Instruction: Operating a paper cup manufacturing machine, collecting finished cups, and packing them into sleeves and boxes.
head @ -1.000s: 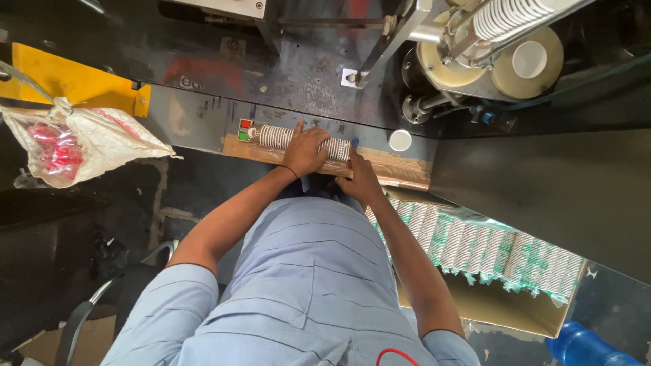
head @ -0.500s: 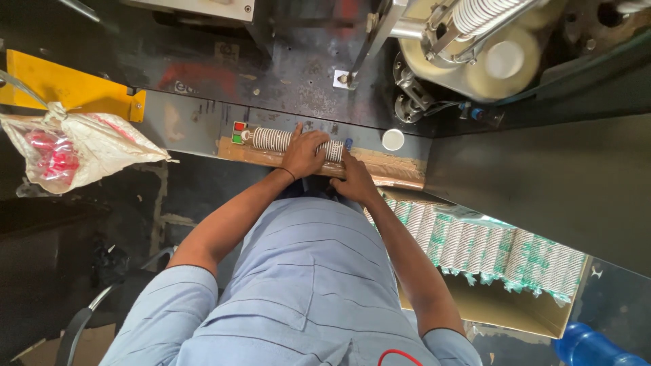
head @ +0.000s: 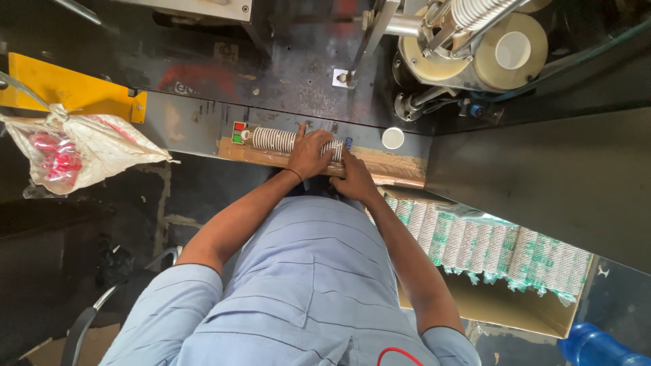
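The left hand (head: 308,153) lies curled over a sideways row of nested white cups (head: 274,139) on the brown ledge (head: 386,168), hiding its middle; the right hand (head: 352,179) presses beside it, its fingers tucked from sight, so its grip is unclear. Both hands have stayed put since a second ago, while the machine's cup wheel (head: 505,51) now sits cut off at the top.

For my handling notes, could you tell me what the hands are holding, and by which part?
The left hand lies over the middle of a lying row of stacked paper cups; the right hand presses its right end.
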